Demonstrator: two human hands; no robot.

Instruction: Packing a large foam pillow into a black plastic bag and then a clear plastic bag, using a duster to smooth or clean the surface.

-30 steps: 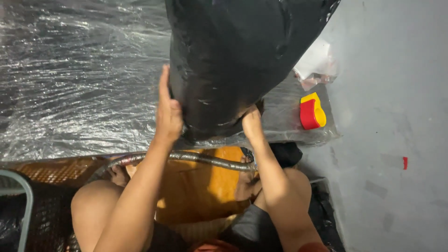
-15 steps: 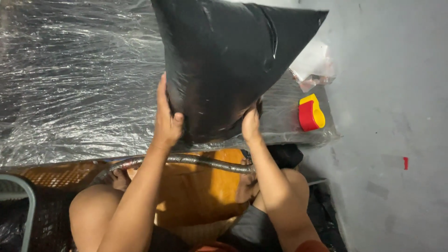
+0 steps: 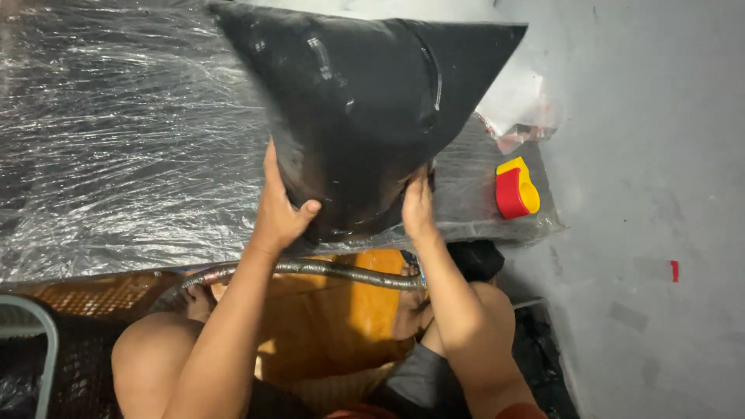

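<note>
Both arms bare to past the elbow, no sleeves, watch or rings on left hand (image 3: 279, 209) or right hand (image 3: 417, 209); knees bare, dark grey shorts hem showing on the right thigh.

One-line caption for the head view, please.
Both hands, left hand and right hand, hold a stuffed black plastic bag above clear plastic sheeting, near a red-and-yellow tool.

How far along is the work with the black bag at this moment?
Done: the black bag looks filled and bulging, lifted clear of the plastic sheet. In hand: the left hand and right hand grip its narrow lower end from both sides, above a flexible metal hose and an orange surface. Left: the bag is not set down; whether its lower end is closed cannot be seen.
</note>
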